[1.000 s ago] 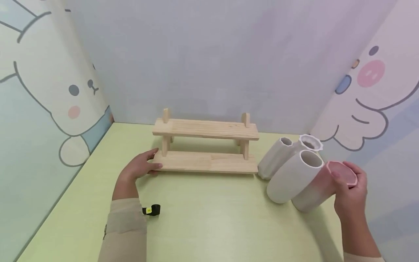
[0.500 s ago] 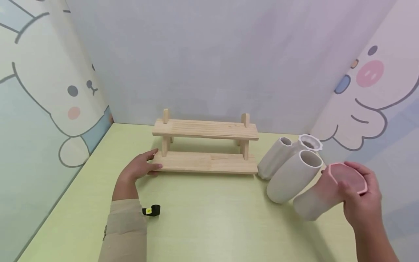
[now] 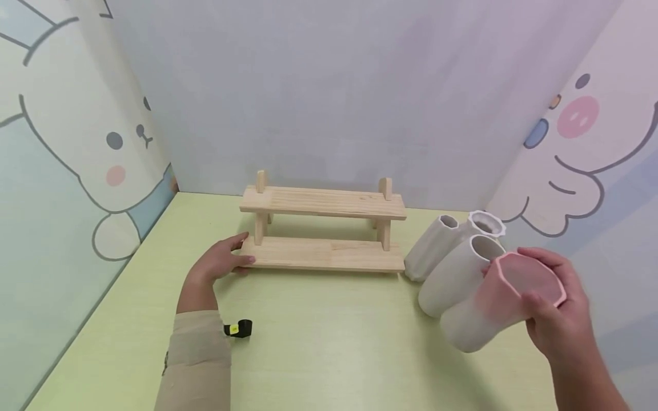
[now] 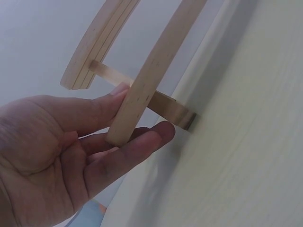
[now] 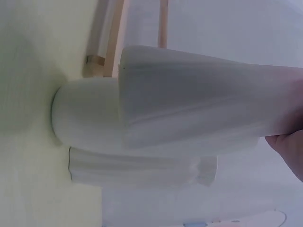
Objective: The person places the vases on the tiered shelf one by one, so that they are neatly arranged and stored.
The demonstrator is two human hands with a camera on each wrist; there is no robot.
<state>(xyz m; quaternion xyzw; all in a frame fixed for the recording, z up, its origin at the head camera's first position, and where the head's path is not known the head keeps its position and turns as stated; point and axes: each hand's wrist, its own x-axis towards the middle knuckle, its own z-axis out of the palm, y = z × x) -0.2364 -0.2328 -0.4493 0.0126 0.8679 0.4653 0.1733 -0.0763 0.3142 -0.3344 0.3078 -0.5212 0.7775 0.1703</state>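
Observation:
My left hand (image 3: 218, 260) pinches the left end of the lower board of a two-tier wooden shelf (image 3: 324, 254), thumb above and fingers below in the left wrist view. At the right, my right hand (image 3: 562, 308) grips a pink-and-white vase (image 3: 493, 302) near its faceted pink rim. The vase is tilted, and in the right wrist view its white base (image 5: 156, 94) hangs off the table. Just left of it stand a smooth white vase (image 3: 452, 279), a slim ribbed white vase (image 3: 429, 248) and a white vase with a wavy rim (image 3: 485, 224), partly hidden.
The shelf stands near the back wall (image 3: 329, 103) on a pale yellow-green table (image 3: 319, 342). Side walls with cartoon animals (image 3: 118, 154) close in left and right. A small black object with a yellow label (image 3: 239, 329) shows beside the left sleeve.
My right hand has lifted the pink-and-white vase off the table, first to the right, then back left in front of the smooth white vase. The left hand and shelf have stayed put.

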